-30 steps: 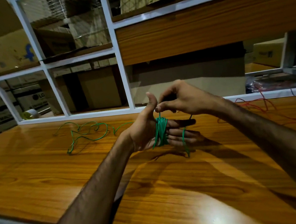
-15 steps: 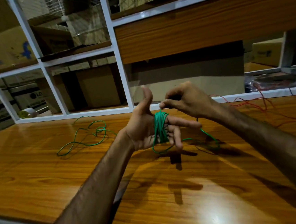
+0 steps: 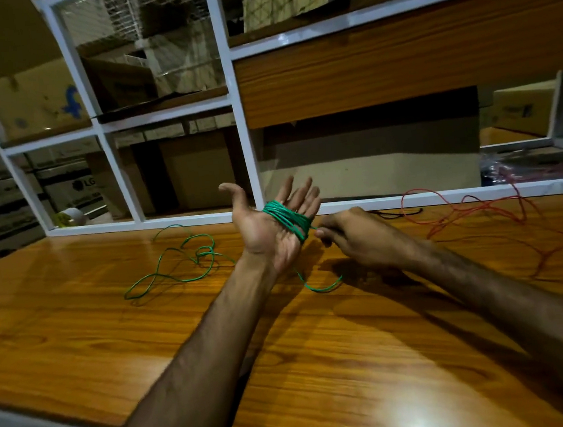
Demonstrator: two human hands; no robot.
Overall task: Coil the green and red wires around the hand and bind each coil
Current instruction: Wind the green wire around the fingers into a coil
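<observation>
A roll of pale tape [image 3: 71, 217] stands at the far left, behind the white window frame [image 3: 246, 148]. On the glossy orange-brown wooden table [image 3: 78, 336], the loose tail of the thin green wire [image 3: 188, 262] lies in slack loops left of centre. The left hand [image 3: 272, 226] is raised palm-up above the table, fingers straight and spread, thumb out to the left. Several turns of the green wire form a tight coil [image 3: 289, 217] wrapped around its four fingers, crossing the palm at a slant. A short loop of the same wire hangs beneath the hand onto the wood. Just beside the coil, the right hand [image 3: 354, 237] has its fingers curled, pinching the green strand where it leaves the coil. At the far right the thin red wire [image 3: 479, 209] sprawls loose on the table, well apart from both hands.
</observation>
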